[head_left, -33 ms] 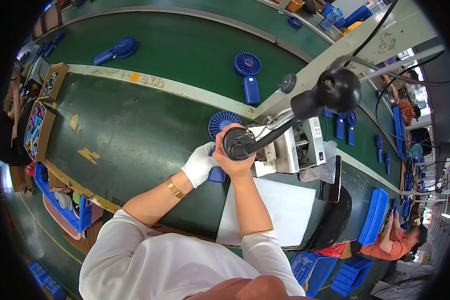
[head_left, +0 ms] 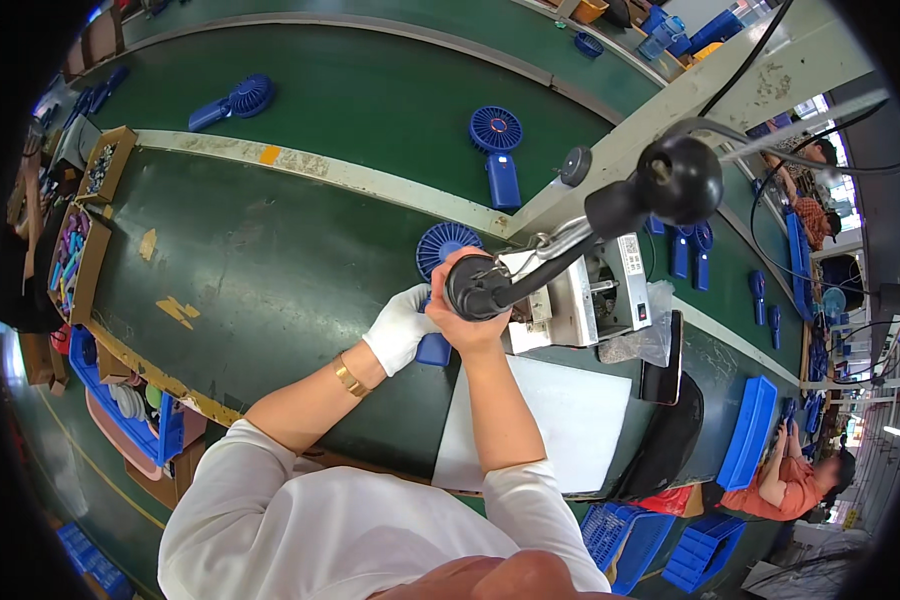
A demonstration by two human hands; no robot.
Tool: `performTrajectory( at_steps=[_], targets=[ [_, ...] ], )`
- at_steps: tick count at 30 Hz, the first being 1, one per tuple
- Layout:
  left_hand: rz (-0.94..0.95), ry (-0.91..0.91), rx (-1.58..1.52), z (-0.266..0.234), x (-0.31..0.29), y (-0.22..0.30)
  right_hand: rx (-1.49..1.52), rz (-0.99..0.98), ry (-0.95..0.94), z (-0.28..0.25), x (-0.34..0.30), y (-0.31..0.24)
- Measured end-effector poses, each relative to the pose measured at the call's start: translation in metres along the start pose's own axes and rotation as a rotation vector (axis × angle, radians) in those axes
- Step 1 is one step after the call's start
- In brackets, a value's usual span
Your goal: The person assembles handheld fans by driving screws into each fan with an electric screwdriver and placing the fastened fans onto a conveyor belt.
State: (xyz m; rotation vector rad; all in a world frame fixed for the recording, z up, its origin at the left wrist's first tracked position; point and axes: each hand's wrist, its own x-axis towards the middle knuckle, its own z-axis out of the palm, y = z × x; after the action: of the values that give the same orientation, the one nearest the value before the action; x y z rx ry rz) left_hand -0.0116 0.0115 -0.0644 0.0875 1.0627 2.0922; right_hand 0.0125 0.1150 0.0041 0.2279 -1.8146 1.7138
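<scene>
A blue handheld fan (head_left: 450,243) lies under my hands on the green bench, its round grille pointing away from me. My left hand (head_left: 400,328), in a white glove, is closed on the fan's handle (head_left: 433,350). Bare fingers of my right hand (head_left: 462,328) wrap round an upright black electric screwdriver (head_left: 476,284), seen from its top end with a thick cord rising to the right. The screwdriver's tip and the spot it meets are hidden under the hand. Just right of it stands a metal machine (head_left: 575,300) with a switch.
More blue fans (head_left: 496,130) lie on the green conveyor beyond the bench rail. A white sheet (head_left: 560,420), a phone (head_left: 662,365) and a blue tray (head_left: 747,432) lie to the right. Boxes of small parts (head_left: 75,262) line the left. A co-worker (head_left: 785,485) sits far right.
</scene>
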Motion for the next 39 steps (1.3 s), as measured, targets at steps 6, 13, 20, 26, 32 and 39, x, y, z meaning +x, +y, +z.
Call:
performTrajectory(
  at_steps=[6, 13, 20, 26, 32, 39],
  targets=[
    [-0.076, 0.021, 0.047, 0.025, -0.014, 0.022, 0.079, 0.013, 0.110, -0.011, -0.006, -0.001],
    [-0.212, -0.041, 0.037, 0.038, -0.023, 0.042, 0.084, -0.101, 0.424, -0.037, 0.027, -0.061],
    [-0.191, -0.078, 0.121, 0.036, -0.027, 0.039, -0.081, -0.013, 0.355, -0.026, 0.030, -0.058],
    [-0.120, 0.015, 0.515, 0.039, -0.027, 0.029, 0.335, 0.086, 0.374, -0.016, 0.028, -0.055],
    [-0.049, 0.057, 0.582, 0.040, -0.027, 0.025, 0.382, 0.076, 0.310, -0.001, 0.024, -0.042],
    [-0.038, 0.066, 0.635, 0.040, -0.028, 0.025, 0.426, 0.062, 0.333, 0.002, 0.022, -0.034]
  ],
)
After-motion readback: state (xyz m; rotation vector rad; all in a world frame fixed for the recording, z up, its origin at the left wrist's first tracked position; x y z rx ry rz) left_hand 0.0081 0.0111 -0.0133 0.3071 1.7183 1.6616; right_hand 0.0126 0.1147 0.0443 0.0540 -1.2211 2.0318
